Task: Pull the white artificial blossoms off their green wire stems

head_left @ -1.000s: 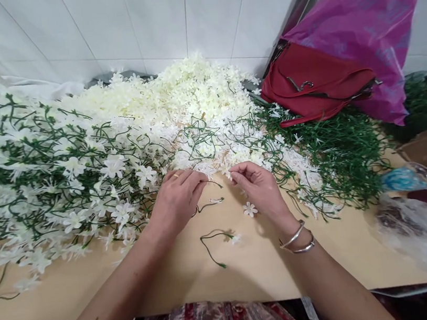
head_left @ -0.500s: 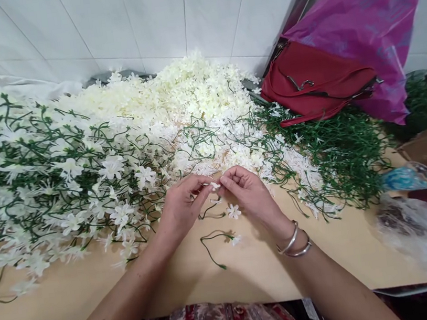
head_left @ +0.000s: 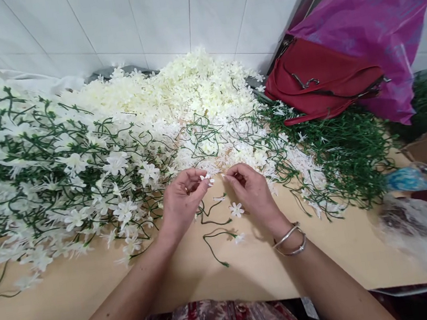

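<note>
Between the thumb and fingers of my left hand (head_left: 183,198) is a small white artificial flower (head_left: 207,180). My right hand (head_left: 252,191) is pinched closed a short way to the right; a tiny pale bit shows at its fingertips, too small to name. Below the hands, a loose white blossom (head_left: 236,209) lies on the table (head_left: 269,274). Green stems lie beside it, and a curved green stem (head_left: 213,250) with a white flower at one end rests nearer to me.
Stemmed white flowers (head_left: 114,163) are heaped at left, cream blossoms (head_left: 194,80) at the back. Green stems (head_left: 351,154) pile up at right under a red handbag (head_left: 324,75) and beside a purple plastic bag (head_left: 381,25). A clear plastic bag (head_left: 419,237) sits at the right edge.
My hands have drawn apart, leaving a gap between their fingertips. The white flower stays in my left hand. The whole view has shifted slightly.
</note>
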`<state>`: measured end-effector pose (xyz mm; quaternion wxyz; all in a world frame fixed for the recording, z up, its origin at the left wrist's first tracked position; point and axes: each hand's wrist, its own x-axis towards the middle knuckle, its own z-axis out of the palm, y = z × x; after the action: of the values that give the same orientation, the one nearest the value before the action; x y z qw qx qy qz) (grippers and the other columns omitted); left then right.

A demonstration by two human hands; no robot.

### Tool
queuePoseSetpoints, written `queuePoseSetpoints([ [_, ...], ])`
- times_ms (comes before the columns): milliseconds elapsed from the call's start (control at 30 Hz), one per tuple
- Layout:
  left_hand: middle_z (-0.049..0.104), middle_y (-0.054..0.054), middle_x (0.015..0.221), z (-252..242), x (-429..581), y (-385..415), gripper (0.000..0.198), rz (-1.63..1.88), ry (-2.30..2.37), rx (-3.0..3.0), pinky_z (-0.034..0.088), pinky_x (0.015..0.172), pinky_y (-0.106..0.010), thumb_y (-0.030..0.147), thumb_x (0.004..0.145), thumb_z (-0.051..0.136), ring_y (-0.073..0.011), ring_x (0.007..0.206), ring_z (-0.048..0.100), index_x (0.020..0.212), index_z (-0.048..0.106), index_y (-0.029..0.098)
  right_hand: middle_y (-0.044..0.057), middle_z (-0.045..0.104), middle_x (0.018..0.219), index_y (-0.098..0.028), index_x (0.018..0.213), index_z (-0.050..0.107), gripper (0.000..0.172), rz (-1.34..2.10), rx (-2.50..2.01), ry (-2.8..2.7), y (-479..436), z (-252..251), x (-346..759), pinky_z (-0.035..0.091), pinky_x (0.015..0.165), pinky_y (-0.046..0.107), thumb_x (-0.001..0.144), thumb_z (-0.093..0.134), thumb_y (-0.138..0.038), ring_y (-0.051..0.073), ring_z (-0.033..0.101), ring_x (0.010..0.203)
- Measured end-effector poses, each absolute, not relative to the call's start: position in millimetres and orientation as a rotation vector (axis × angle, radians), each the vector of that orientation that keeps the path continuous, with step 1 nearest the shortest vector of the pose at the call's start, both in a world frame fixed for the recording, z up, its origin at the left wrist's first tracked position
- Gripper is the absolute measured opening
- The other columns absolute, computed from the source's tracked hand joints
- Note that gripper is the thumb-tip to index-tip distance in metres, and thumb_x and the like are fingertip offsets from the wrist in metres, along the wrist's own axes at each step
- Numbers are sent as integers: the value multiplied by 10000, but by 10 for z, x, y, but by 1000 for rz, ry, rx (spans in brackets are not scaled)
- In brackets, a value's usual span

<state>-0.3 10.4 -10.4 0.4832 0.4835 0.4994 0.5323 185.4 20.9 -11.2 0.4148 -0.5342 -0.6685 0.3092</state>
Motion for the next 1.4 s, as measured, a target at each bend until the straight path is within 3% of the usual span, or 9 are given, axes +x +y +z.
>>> queuePoseSetpoints([
  [233,756,-18,817,-115,-21,121,253,1357,1121,1136,572,754,-258,386,827,826,-147,764,715,944,723,186,7,682,839,-235,897,680,71,1016,-1228,-1425,142,-89,1839,471,733,311,941,688,-290,183,600,774],
  [567,690,19,731,-103,10,90,253,1333,1193,1162,492,614,-211,393,849,816,-113,651,673,870,676,183,31,700,927,-246,936,696,15,813,-1231,-1490,140,-57,1874,492,826,354,937,711,-246,204,617,865],
  [733,703,11,696,-94,56,36,252,1271,1158,1234,491,608,-209,397,891,788,-117,640,661,849,668,179,56,702,1052,-268,1086,740,147,928,-1159,-1522,64,52,1787,522,861,371,951,727,-324,207,646,910],
  [933,700,13,660,-86,103,-2,319,1223,1149,1217,457,547,-185,443,873,809,-99,582,630,815,655,170,53,735,967,-244,992,762,167,1263,-1113,-1386,16,42,1733,549,768,348,958,715,-400,198,672,858],
  [1200,690,18,567,-53,69,46,376,1180,1127,1135,412,487,-170,479,831,835,-75,482,561,737,643,169,9,688,830,-218,961,774,165,1337,-1059,-1346,56,19,1757,473,668,294,879,789,-360,153,584,743],
  [1400,712,0,603,-36,46,88,421,1118,1029,1075,533,550,-214,490,765,881,-111,521,657,672,625,169,-35,609,732,-222,839,690,135,1234,-1095,-1284,128,7,1857,414,599,269,893,756,-326,120,501,635],
])
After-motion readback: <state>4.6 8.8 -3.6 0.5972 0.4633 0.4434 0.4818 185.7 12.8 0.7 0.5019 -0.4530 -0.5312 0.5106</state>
